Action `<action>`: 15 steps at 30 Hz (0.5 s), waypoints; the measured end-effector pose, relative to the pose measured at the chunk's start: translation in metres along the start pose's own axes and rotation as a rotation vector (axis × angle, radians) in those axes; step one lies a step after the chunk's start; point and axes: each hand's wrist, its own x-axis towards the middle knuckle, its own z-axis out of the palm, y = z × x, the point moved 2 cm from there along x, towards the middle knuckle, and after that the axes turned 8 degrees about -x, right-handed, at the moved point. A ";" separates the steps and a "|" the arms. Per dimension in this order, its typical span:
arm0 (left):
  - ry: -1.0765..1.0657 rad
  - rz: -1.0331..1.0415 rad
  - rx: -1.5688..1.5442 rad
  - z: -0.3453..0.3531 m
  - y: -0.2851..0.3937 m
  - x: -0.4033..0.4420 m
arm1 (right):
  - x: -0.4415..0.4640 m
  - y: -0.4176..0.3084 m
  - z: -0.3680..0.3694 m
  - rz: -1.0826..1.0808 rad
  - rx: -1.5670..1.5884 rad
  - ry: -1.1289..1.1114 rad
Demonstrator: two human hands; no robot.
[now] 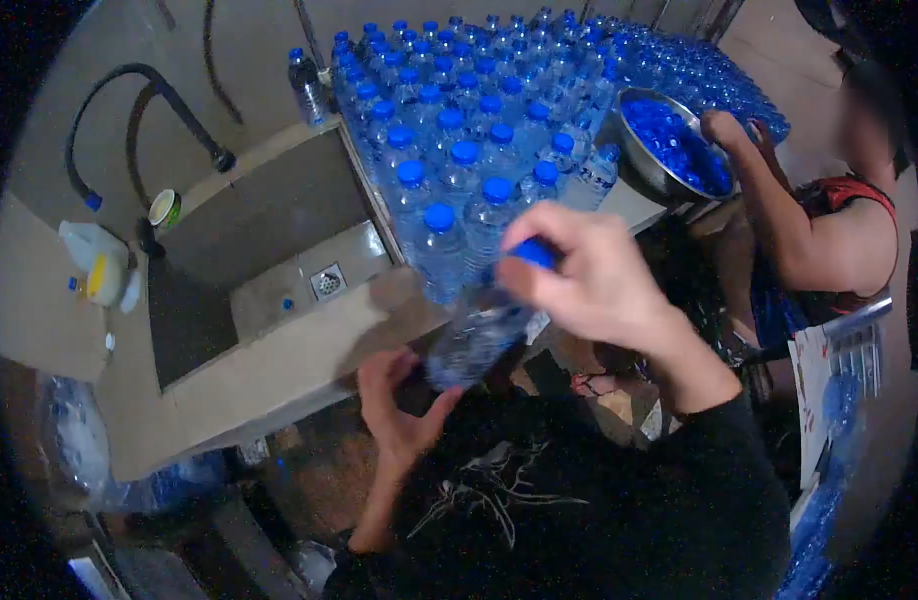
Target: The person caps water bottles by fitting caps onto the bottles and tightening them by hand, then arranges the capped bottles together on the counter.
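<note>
My right hand (599, 275) grips a clear plastic water bottle (484, 335) by its blue cap (532, 254). The bottle is tilted, its base pointing down and to the left, and motion blurs it slightly. Around the lower end of that bottle, my left hand (404, 410) is open, with thumb and fingers apart. Whether its fingertips touch the base I cannot tell. Just beyond the right hand, many capped water bottles (441, 255) stand upright in close rows on the counter.
A sink (279, 290) with a black hose tap (149, 72) lies to the left, a loose blue cap (287, 303) in it. Jugs (107, 278) stand at far left. At right, a co-worker (829, 230) reaches toward a metal bowl (659, 178) of blue caps.
</note>
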 end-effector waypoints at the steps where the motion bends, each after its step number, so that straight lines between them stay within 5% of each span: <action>1: -0.148 -0.040 0.008 0.017 -0.008 -0.008 | -0.008 0.015 -0.016 -0.041 -0.041 0.059; 5: -0.632 -0.080 -0.017 0.104 -0.022 -0.021 | -0.020 0.059 -0.056 -0.012 -0.248 0.027; 8: -0.686 0.040 -0.026 0.174 -0.026 -0.009 | -0.009 0.099 -0.053 -0.178 -0.336 0.086; 11: -0.532 -0.025 0.081 0.217 -0.028 0.016 | 0.016 0.138 -0.040 -0.314 -0.319 0.177; 15: -0.308 0.143 0.249 0.250 -0.058 0.033 | 0.003 0.170 -0.025 -0.205 -0.147 0.312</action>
